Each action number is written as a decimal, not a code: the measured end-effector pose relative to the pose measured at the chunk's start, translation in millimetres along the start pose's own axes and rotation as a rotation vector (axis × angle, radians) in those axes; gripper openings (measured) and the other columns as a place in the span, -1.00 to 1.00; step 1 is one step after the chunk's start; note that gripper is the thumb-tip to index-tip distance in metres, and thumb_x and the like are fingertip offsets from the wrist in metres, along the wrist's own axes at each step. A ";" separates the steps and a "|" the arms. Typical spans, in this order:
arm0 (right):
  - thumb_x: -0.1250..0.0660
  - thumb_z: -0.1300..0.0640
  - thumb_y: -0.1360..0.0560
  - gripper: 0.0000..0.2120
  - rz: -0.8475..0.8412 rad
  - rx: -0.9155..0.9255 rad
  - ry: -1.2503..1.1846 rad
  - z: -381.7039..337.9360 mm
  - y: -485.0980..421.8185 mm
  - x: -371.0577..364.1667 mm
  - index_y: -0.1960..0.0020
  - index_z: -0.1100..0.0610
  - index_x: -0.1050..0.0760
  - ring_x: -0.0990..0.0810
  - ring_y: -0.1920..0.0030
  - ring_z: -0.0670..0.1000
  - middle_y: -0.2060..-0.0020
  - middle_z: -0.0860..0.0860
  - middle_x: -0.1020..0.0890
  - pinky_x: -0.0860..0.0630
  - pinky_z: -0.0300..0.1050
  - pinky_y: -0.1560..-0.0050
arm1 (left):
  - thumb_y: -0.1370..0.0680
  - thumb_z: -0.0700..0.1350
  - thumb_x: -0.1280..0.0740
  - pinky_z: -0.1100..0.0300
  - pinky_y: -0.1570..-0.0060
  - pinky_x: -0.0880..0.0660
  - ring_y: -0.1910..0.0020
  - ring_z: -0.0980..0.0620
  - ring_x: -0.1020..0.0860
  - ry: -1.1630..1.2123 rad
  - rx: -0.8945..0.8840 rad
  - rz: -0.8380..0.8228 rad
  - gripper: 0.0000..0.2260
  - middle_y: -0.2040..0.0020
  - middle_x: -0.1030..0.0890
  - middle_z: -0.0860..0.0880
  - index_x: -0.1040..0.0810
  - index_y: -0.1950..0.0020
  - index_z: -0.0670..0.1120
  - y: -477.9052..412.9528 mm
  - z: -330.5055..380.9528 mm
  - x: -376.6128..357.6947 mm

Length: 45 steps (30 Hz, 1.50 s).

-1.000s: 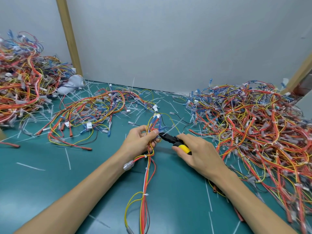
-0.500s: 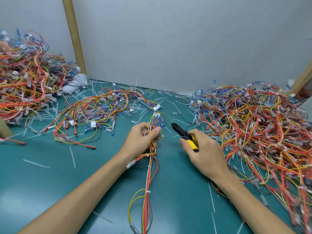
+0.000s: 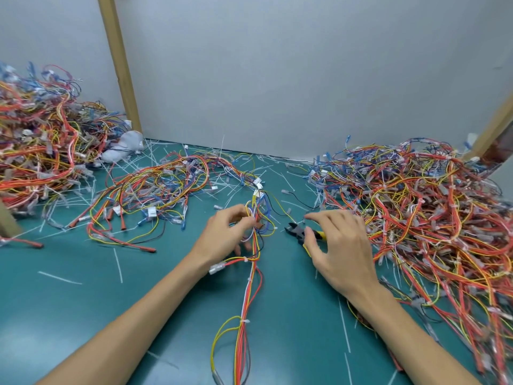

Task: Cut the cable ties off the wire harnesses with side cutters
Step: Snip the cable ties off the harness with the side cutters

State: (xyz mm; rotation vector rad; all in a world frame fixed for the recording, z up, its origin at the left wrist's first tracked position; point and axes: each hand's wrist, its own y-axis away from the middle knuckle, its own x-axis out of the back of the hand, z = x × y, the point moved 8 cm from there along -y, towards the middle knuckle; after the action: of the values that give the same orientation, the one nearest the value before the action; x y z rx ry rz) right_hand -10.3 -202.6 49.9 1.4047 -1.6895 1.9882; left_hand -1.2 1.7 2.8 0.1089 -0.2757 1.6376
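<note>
There, the right hand (image 3: 341, 251) has let the side cutters (image 3: 297, 233) down onto the worktop (image 3: 83, 315), fingers spread and empty, while the left hand (image 3: 224, 240) grips the wire harness (image 3: 244, 301) beside them, its lower cable ties (image 3: 246, 320) uncut, so probably just regripping.

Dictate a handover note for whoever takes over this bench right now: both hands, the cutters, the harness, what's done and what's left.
Left hand: pinches the harness at its upper branching end, just above the green mat.
Right hand: fingers spread over the side cutters, which lie on the mat; no grip on them.
Done: cut tie scraps litter the mat.
Left: pick the cutters up; this harness has white ties lower down, such as the cable tie. The right pile shows ties too.
</note>
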 end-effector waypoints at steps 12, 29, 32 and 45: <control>-0.17 0.19 -0.59 -0.52 -0.352 0.189 -0.359 -49.7 16.0 -29.9 -0.50 0.00 -0.29 -0.39 -0.37 -0.05 -0.34 -0.09 -0.49 -0.36 -0.05 -0.35 | -0.51 -0.07 -0.44 0.26 0.43 -0.40 0.54 0.12 -0.50 -0.257 -0.201 0.098 -0.84 0.36 -0.54 0.07 -0.52 0.20 -0.08 7.8 15.4 -0.4; -0.25 0.16 -0.62 -0.78 -0.217 -0.297 -0.984 -29.4 13.0 -35.1 -0.21 -0.05 -0.54 -0.60 0.36 -0.06 0.02 -0.09 -0.65 -0.47 -0.18 0.41 | -0.50 0.00 -0.44 0.30 0.50 -0.22 0.56 0.11 -0.27 -0.193 -0.397 0.236 -0.79 0.34 -0.54 0.13 -0.49 0.24 -0.02 19.3 37.2 6.5; -0.29 0.13 -0.61 -0.71 -0.286 -0.279 -0.955 -36.4 16.6 -40.5 -0.30 -0.07 -0.46 -0.61 0.37 -0.05 -0.08 -0.14 -0.62 -0.50 -0.13 0.38 | -0.59 -0.01 -0.32 0.28 0.41 -0.29 0.51 0.14 -0.36 -0.373 -0.503 0.187 -0.83 0.34 -0.50 0.15 -0.47 0.15 -0.03 24.6 43.5 -4.4; -0.37 0.28 -0.53 -0.76 -0.256 -0.453 -1.090 -24.9 20.3 -45.9 -0.14 0.04 -0.51 -0.70 0.08 -0.07 -0.02 -0.14 -0.65 -0.58 -0.28 0.28 | -0.61 -0.05 -0.23 -0.03 0.15 -0.56 0.03 -0.08 -0.63 -0.639 -0.668 0.071 -0.80 -0.02 -0.67 0.03 -0.59 -0.13 -0.07 37.2 50.1 -30.1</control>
State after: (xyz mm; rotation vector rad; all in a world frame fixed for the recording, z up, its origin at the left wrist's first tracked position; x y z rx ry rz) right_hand -12.1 -169.3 4.9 2.5107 -1.9257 0.5671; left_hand -40.1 -41.9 39.8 0.1101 -1.3064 1.4626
